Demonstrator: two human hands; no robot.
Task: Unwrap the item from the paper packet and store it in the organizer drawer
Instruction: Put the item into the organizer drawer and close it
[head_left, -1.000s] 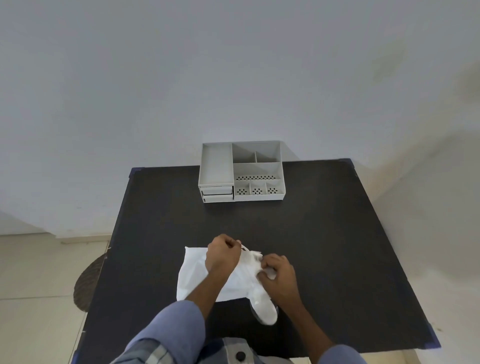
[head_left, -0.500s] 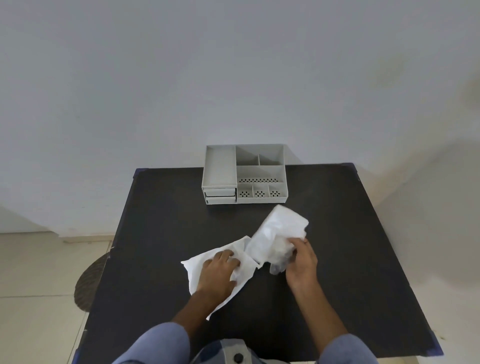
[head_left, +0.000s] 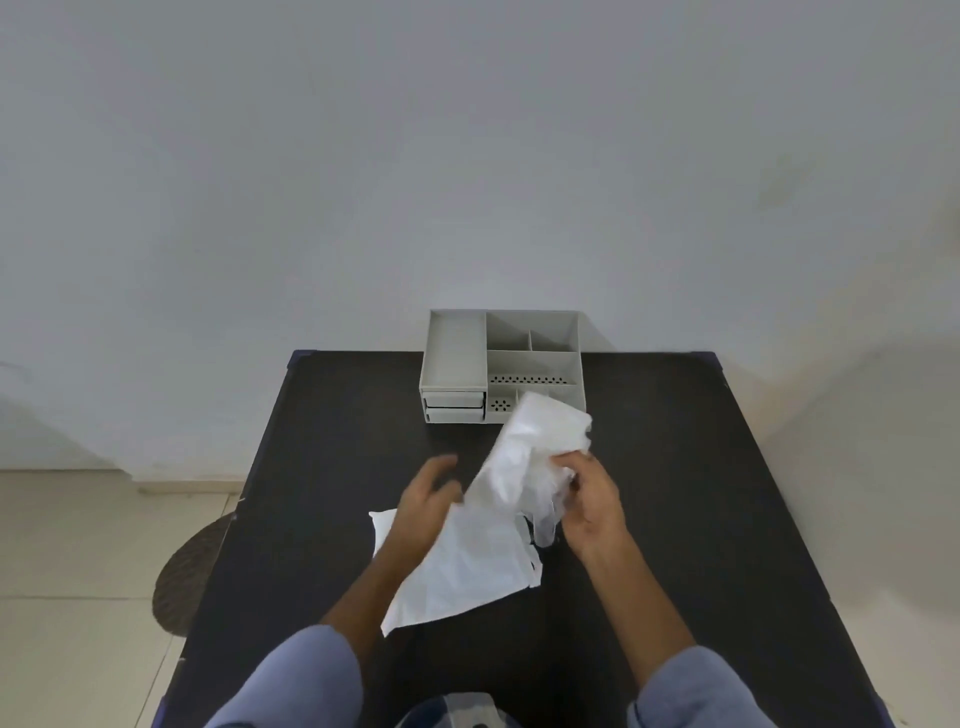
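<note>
Fingers of the left hand (head_left: 423, 499) are spread loosely, blurred, nothing gripped, above white paper (head_left: 467, 566) lying flat on the black table (head_left: 675, 519). Beside it, a crumpled translucent item (head_left: 535, 447) is clutched in the right hand (head_left: 592, 501), with the grey organizer (head_left: 452, 358) beyond, drawers closed.

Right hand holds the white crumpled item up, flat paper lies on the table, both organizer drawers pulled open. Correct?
Not quite. In the head view both drawers of the organizer are shut. The right hand does hold the white item, and the paper lies on the table.
</note>
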